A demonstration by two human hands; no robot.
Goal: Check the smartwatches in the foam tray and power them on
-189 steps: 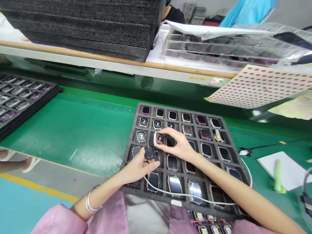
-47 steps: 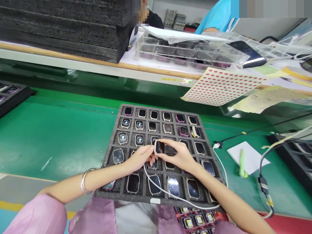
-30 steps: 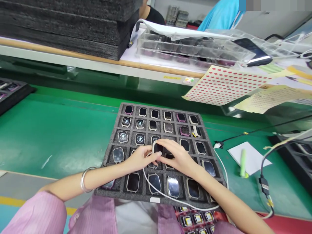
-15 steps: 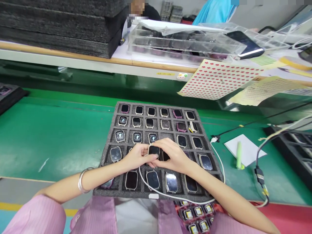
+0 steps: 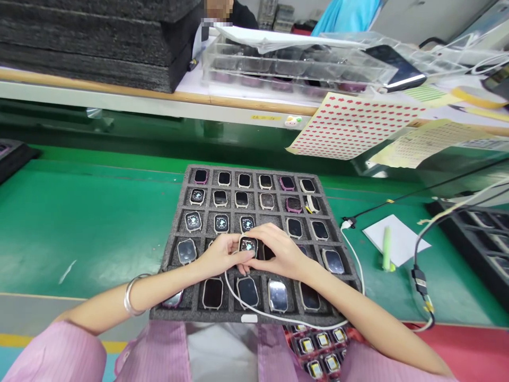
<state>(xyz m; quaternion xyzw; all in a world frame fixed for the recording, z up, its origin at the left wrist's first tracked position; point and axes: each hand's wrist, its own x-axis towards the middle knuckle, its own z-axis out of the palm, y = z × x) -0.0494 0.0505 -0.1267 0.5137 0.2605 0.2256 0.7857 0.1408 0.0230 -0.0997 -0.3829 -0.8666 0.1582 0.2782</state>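
Note:
Between my two hands is a smartwatch case (image 5: 248, 245) without a strap, its screen lit with a watch face. My left hand (image 5: 226, 253) grips it from the left, thumb along the lower edge. My right hand (image 5: 280, 252) closes on its right side, fingers over the top edge. A white cable (image 5: 254, 312) runs from under my left hand, across the tray's front and round its right side; its end at the watch is hidden. Below lies a grey foam tray (image 5: 203, 240) with watch cases in its compartments, several showing lit faces, others dark.
Right of the tray lie a white paper (image 5: 376, 233), a light green pen-like stick (image 5: 386, 248) and a black cable connector (image 5: 419, 281). Another foam tray (image 5: 449, 223) stands far right. Above, a shelf holds black foam blocks (image 5: 87, 48), clear plastic trays (image 5: 294, 66) and a phone (image 5: 393, 66).
The screen of the watch in my hands has gone from dark to a lit watch face. Both hands keep the same hold, and the view has shifted slightly.

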